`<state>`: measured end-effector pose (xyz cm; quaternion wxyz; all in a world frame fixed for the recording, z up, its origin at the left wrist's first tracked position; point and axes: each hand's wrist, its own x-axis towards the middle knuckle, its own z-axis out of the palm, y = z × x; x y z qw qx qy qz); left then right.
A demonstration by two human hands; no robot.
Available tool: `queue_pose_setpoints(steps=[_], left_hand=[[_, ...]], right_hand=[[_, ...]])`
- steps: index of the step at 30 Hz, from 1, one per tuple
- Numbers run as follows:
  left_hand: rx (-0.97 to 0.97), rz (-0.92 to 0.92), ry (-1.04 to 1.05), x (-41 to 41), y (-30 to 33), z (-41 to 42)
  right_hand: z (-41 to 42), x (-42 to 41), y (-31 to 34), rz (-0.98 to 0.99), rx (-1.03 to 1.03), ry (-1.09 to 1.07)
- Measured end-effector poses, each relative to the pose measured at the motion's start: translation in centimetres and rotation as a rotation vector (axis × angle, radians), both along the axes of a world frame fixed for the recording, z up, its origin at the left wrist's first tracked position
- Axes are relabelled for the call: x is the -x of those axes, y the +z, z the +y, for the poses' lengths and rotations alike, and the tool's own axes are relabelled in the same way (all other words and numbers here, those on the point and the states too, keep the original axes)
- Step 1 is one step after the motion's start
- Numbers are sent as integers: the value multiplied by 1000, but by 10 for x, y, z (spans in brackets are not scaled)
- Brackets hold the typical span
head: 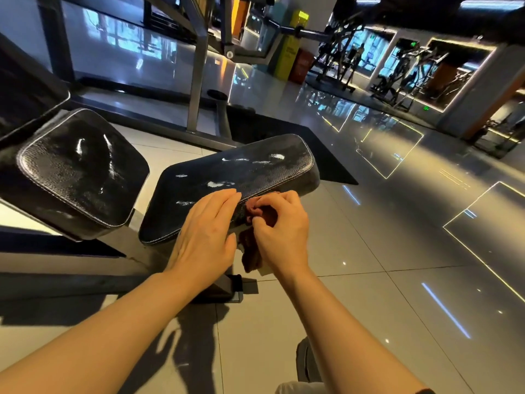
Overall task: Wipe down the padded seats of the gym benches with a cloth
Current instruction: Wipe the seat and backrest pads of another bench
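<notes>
Left hand [206, 231] flat, fingers straight on black padded seat [241, 177], right hand [279, 228] pinching bunched brown cloth [252, 248] against seat's near edge, second pad [76, 169] just left.

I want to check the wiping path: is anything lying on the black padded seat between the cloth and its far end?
Nothing visible: the brown cloth meets the black padded seat at its near edge.

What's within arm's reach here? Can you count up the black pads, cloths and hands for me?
Black padded seats: 2, the left seat pad and the right seat pad
Brown cloth: 1, the cloth, gripped by the right hand
Hands: 2, with the left hand flat on the right seat pad
Total: 5
</notes>
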<state>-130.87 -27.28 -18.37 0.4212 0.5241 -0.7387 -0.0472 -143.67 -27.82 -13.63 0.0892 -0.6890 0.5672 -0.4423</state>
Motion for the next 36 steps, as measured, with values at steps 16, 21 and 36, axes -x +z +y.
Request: queue_pose_setpoints(steps=[16, 21, 36], left_hand=[[23, -41, 3, -5, 0, 0], [-10, -94, 18, -27, -2, 10], [-113, -240, 60, -63, -8, 32]], right_hand=[[-24, -9, 1, -166, 315, -349], [-11, -33, -22, -115, 202, -264], [-4, -41, -10, -281, 196, -310]])
